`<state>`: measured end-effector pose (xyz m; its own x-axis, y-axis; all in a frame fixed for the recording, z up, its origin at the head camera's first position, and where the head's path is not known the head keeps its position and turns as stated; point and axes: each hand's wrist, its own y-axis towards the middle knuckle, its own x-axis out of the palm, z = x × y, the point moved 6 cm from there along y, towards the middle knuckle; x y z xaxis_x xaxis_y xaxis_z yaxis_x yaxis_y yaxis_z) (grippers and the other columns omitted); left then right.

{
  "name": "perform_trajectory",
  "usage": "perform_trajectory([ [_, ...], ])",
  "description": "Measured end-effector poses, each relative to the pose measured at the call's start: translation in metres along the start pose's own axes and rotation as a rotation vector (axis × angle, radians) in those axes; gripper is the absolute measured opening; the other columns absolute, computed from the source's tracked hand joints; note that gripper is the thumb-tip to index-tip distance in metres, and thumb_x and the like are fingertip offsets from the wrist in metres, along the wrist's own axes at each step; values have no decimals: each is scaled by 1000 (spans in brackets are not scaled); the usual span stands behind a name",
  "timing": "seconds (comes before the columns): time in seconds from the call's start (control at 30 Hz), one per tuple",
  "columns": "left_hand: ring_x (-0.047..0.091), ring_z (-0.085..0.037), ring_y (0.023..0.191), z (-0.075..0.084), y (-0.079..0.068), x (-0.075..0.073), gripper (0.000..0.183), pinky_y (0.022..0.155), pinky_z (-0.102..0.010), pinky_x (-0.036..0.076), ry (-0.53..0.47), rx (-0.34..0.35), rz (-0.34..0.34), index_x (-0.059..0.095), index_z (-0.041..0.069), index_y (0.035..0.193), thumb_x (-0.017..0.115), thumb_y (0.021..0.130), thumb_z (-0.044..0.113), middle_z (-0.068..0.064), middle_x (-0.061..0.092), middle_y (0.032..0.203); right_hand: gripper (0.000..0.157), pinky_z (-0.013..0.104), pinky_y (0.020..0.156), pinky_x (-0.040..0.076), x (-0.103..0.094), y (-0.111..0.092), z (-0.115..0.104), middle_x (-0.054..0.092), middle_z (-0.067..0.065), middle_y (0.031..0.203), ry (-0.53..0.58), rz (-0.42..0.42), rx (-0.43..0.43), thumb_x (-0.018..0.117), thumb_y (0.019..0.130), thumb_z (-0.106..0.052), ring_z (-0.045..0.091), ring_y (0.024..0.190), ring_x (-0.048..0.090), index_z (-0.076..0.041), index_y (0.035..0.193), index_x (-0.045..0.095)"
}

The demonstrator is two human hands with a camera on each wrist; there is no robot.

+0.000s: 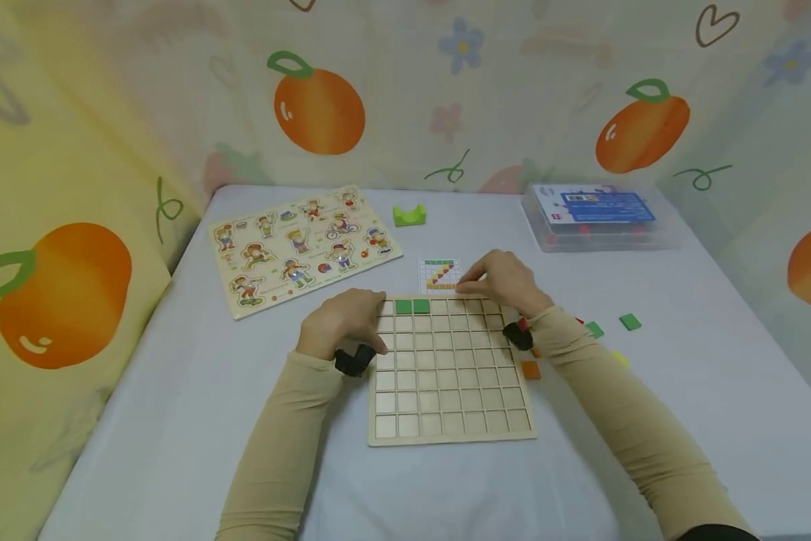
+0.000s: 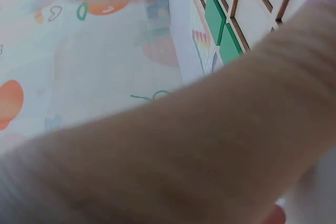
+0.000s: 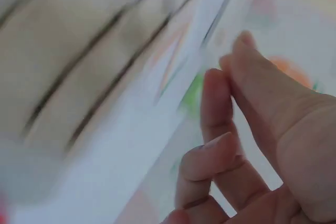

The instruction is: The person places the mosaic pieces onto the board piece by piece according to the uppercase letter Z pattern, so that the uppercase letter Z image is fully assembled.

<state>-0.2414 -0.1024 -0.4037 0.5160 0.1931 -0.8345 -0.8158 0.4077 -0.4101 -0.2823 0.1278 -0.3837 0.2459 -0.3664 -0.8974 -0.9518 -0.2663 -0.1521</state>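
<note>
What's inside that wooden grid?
The wooden grid board holds two green square tiles in its top row. The left hand hides part of the left edge, the right hand the upper right corner; I can't see underneath.

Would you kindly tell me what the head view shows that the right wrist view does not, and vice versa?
Only the head view shows the left hand at the left edge of the grid board, the plastic box and the cartoon figures on the puzzle board.

Only the right wrist view shows the inner side of the right hand; the head view gives its back.

Both show the right hand itself, the grid board (only partly and blurred from the wrist) and the printed backdrop.
</note>
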Motion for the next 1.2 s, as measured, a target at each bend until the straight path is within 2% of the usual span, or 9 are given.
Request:
perform_trajectory([
  [0.1,61,-26,106,2,0,-1,61,96,-49,54,4,6,2,60,6,124,91,79,30,-11,67,117,25,33,63,49,-19,-10,41,75,14,125,-41,11,80,77,93,-35,36,112,69,-17,109,83],
  [0.23,61,-26,104,4,0,-1,60,95,-47,54,4,20,-5,59,4,123,91,79,29,-12,67,117,28,39,67,48,-32,-24,86,73,18,128,-80,-34,175,76,94,-33,40,114,65,-15,114,81],
  [0.33,60,-25,101,4,2,1,59,93,-45,54,-9,30,-11,59,4,122,91,80,29,-11,67,115,31,47,75,50,-35,-33,108,71,21,131,-89,-83,217,76,93,-35,44,117,63,-14,116,80],
  [0.43,59,-24,100,4,4,3,65,92,-44,53,-28,31,-11,58,4,129,90,80,30,-9,66,111,34,51,78,50,-36,-39,118,68,23,134,-96,-127,231,78,91,-35,45,117,63,-14,118,79],
  [0.6,56,-22,105,2,8,4,93,98,-43,52,-31,32,-9,42,2,155,89,81,32,-6,66,108,34,47,78,50,-34,-41,119,69,23,132,-78,-144,218,79,91,-34,40,112,64,-12,117,80],
  [0.8,56,-21,106,-1,6,3,98,98,-41,51,-50,31,-11,36,2,159,89,82,31,-8,69,111,29,34,68,48,-34,-39,114,76,18,111,-69,-122,177,81,89,-30,29,91,60,-6,106,80],
  [0.97,55,-22,108,-1,7,2,100,102,-41,50,-67,29,-8,35,3,160,89,81,31,-7,68,112,23,30,67,42,-40,-37,109,77,14,101,-30,-71,100,81,90,-25,25,87,55,-4,97,79],
  [1.07,56,-23,109,-1,8,3,96,103,-43,50,-64,25,-4,40,4,157,90,80,31,-8,68,117,22,29,67,38,-39,-31,95,77,16,100,16,-35,41,79,92,-24,23,86,52,-3,95,80],
  [1.2,56,-23,108,-1,9,3,93,101,-42,51,-64,22,1,43,5,156,90,80,31,-8,67,118,23,29,68,40,-27,-17,62,78,18,107,40,-45,-16,77,93,-24,24,88,58,-2,99,81],
])
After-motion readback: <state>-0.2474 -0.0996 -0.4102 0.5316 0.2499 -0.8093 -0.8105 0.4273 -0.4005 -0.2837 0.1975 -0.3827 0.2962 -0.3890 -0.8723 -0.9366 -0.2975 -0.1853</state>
